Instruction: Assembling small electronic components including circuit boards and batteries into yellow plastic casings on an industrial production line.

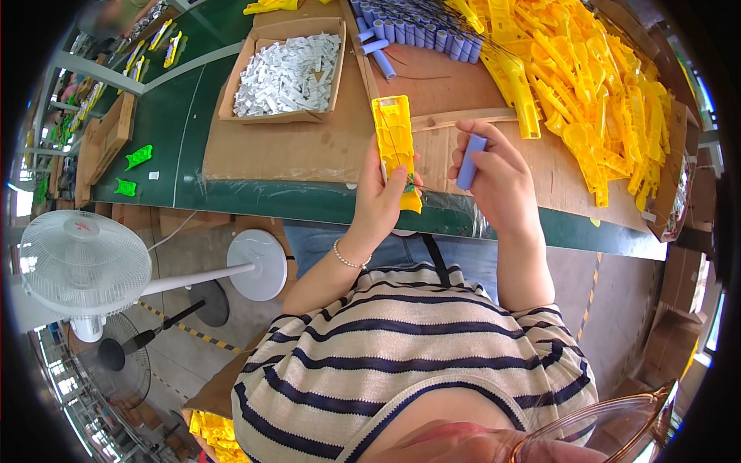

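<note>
My left hand (376, 197) grips a long yellow plastic housing (394, 127) by its lower half, open side up. A thin dark wire runs along its inside, and a small green piece, perhaps a circuit board (410, 184), shows near my left thumb. To the right, my right hand (505, 177) pinches a blue-violet cylindrical battery cell (471, 163) between thumb and fingers, tilted and apart from the housing. Both hands are above the table's near edge. What lies under my left fingers is hidden.
A cardboard box (278, 118) of small white parts stands at the back left. Wired blue-violet cells (432, 37) stand in rows at the back, a few lying loose. Yellow housings (602, 100) are heaped on the right. Left of the table is a white fan (85, 262).
</note>
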### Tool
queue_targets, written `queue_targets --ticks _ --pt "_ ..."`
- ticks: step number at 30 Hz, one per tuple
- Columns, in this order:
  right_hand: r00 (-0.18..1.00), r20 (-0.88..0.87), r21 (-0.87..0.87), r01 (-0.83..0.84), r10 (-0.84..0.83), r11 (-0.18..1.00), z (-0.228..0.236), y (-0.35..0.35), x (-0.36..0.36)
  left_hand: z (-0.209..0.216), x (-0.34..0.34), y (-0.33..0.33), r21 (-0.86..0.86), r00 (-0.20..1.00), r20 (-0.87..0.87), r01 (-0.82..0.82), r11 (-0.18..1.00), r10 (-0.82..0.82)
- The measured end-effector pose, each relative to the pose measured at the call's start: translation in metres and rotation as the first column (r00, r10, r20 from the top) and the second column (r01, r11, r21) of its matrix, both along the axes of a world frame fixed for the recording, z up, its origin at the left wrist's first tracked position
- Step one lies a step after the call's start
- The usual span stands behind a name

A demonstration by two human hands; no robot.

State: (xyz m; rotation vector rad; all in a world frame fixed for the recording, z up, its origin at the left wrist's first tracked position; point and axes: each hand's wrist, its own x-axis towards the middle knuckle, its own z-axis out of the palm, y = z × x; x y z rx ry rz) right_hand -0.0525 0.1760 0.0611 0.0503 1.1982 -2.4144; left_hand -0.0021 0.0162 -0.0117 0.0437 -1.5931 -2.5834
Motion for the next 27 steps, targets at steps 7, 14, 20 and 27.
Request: queue_targets --ticks 7,14,20,27 --pt "0.901 -0.396 0.542 0.072 0.179 0.837 0.005 -0.005 -0.001 0.001 0.004 0.002 -0.156 0.999 -0.036 0.025 0.987 -0.031" --pt "0.868 -0.467 0.609 0.174 0.171 0.774 -0.006 -0.023 -0.008 -0.003 0.006 0.005 -0.154 0.993 -0.052 0.097 0.983 -0.106" --pt "0.806 -0.572 0.570 0.259 0.150 0.780 -0.005 -0.029 -0.004 0.000 0.009 0.007 -0.169 0.994 -0.036 0.100 0.981 -0.107" --pt "0.725 -0.659 0.608 0.360 0.198 0.707 -0.007 -0.030 -0.008 0.001 0.008 0.007 -0.199 0.993 -0.036 0.101 0.975 -0.110"
